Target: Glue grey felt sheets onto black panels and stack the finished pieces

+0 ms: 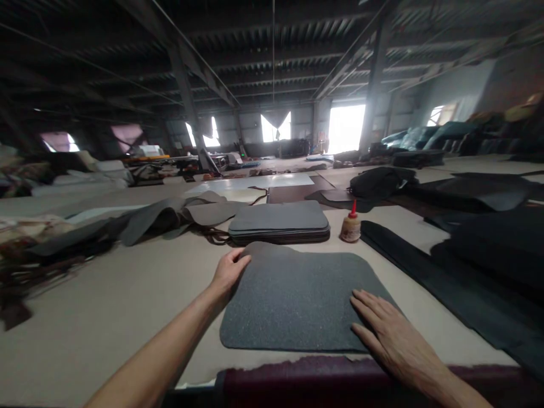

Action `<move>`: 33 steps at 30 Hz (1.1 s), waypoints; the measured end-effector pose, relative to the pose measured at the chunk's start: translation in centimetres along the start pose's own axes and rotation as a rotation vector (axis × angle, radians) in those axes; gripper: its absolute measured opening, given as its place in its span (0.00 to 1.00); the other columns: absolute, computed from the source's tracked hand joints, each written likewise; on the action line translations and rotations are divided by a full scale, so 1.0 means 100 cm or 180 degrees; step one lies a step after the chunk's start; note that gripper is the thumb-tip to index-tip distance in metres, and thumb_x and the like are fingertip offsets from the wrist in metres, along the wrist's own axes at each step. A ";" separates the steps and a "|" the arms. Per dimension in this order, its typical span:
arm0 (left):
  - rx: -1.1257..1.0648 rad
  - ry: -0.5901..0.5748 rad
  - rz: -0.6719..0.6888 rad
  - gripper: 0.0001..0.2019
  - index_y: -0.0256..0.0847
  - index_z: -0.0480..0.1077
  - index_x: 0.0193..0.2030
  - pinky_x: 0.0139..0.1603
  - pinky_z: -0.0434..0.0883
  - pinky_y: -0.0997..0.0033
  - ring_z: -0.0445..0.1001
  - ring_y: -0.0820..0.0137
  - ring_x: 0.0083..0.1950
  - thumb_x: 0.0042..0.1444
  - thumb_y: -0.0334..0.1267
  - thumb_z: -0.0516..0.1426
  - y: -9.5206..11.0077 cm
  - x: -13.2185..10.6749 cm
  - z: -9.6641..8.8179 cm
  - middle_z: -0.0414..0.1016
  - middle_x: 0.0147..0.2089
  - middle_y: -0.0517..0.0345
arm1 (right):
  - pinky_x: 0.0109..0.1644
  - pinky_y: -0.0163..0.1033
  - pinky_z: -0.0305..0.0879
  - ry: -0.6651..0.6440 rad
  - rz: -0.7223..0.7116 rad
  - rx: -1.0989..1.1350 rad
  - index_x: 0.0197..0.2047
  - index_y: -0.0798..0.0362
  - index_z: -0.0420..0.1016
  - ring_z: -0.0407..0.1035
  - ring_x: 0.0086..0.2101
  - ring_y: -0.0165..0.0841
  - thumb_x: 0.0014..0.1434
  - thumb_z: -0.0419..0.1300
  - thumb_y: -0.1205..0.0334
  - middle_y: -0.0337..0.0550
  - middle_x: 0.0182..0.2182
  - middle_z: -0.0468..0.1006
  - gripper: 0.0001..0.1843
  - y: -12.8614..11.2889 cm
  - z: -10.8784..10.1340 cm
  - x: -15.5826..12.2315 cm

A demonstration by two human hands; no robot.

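A dark grey felt-like mat (pixel 297 300) with rounded corners lies on the pale table before me. At its far left corner, my left hand (pixel 229 269) pinches the edge between thumb and fingers, and that corner looks slightly raised. My right hand (pixel 378 323) rests flat on the mat's right side, fingers stretched out. Just beyond the mat sits a neat stack of similar grey pieces (pixel 278 218). To the right of the stack stands a glue-type squeeze bottle (pixel 351 226) with a red pointed nozzle.
Curled grey sheet offcuts (pixel 157 218) lie to the left. Black material (pixel 480 272) covers the table's right side, with a dark bundle (pixel 382 184) farther back. Maroon material (pixel 306 382) runs along the near table edge. Pillars and bright windows stand in the background.
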State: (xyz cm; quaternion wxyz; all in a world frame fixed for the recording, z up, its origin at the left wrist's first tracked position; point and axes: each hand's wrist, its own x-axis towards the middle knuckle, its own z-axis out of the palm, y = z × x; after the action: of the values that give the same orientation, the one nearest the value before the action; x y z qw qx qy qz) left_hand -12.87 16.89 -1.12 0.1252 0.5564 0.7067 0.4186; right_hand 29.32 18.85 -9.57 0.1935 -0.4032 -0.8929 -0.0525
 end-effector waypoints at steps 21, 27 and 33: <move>0.2117 -0.1078 0.0712 0.40 0.31 0.57 0.71 0.73 0.51 0.47 0.49 0.49 0.75 0.64 0.63 0.46 -0.002 -0.032 0.026 0.50 0.75 0.40 | 0.60 0.58 0.69 0.0441 -0.0183 -0.0735 0.65 0.61 0.68 0.64 0.61 0.52 0.68 0.47 0.40 0.60 0.65 0.63 0.37 0.045 0.017 -0.028; 0.2357 -0.0942 0.0738 0.37 0.33 0.58 0.71 0.70 0.52 0.39 0.52 0.47 0.74 0.65 0.60 0.47 0.000 -0.038 0.022 0.52 0.74 0.39 | 0.64 0.65 0.61 -0.0185 0.0282 -0.0356 0.63 0.56 0.70 0.63 0.62 0.53 0.70 0.42 0.42 0.62 0.62 0.68 0.34 0.026 -0.016 0.015; 0.2370 -0.0876 0.1462 0.19 0.33 0.76 0.51 0.71 0.48 0.37 0.60 0.46 0.68 0.65 0.42 0.50 0.056 0.009 0.031 0.69 0.63 0.37 | 0.71 0.56 0.49 -0.0651 0.0027 0.0355 0.71 0.63 0.56 0.48 0.69 0.50 0.70 0.41 0.39 0.60 0.70 0.54 0.40 -0.050 -0.026 0.136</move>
State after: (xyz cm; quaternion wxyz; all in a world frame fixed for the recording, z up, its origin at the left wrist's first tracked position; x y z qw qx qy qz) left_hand -7.40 19.29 1.33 -0.0866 0.7562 0.6442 0.0753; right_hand 18.27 24.40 -1.63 0.1238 -0.3989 -0.9077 0.0395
